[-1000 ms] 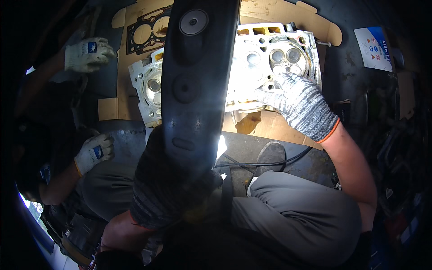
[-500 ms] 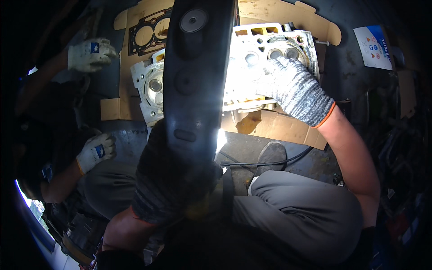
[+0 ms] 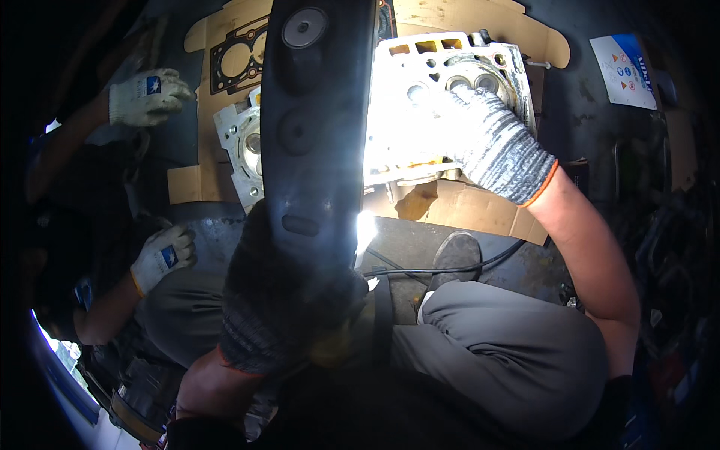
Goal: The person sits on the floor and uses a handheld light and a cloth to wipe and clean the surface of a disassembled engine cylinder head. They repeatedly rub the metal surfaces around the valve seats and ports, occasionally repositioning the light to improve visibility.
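Observation:
My left hand [image 3: 289, 307], in a dark knitted glove, is wrapped round the lower end of a long black work light [image 3: 316, 161]. The light stands up close in front of me and throws a strong glare to its right. A metal engine cylinder head [image 3: 238, 142] lies beyond it, its middle hidden by the light. My right hand [image 3: 491, 142], in a grey-and-white knitted glove with an orange cuff, rests on the head's right part, beside the round valves [image 3: 486, 82]. Its fingers look bunched together, but glare washes out their tips and anything they hold.
Flattened cardboard [image 3: 480, 206] lies under the cylinder head. A head gasket [image 3: 238, 64] is at the far left. A co-worker's white-gloved hands [image 3: 150, 96] are on the left. A black cable [image 3: 409, 271] crosses the floor by a shoe [image 3: 456, 255]. A printed box [image 3: 622, 71] sits far right.
The work light has shifted slightly left in view, uncovering more of the cylinder head on its right. My right hand stays by the valves, with only slight movement.

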`<control>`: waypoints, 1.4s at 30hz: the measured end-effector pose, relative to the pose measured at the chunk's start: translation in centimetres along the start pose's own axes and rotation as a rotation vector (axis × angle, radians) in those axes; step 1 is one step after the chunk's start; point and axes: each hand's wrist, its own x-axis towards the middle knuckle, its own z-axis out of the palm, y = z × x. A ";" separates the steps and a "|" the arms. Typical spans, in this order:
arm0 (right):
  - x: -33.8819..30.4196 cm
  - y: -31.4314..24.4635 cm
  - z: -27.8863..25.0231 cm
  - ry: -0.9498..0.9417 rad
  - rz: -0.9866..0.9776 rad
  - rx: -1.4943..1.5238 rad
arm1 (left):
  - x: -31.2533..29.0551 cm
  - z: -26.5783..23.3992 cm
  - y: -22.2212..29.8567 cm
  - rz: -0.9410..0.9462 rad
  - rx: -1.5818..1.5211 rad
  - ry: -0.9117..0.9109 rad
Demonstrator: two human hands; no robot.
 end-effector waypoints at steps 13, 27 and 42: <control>0.0 0.4 0.0 -0.185 0.101 -0.020 | -1.1 0.5 -0.4 -0.072 -0.115 -0.015; -0.2 1.0 0.9 -0.046 0.110 0.146 | -0.9 0.5 -0.1 -0.054 0.032 -0.031; 0.4 0.2 0.7 -0.058 -0.026 -0.057 | -0.7 0.4 -0.1 -0.031 0.044 0.010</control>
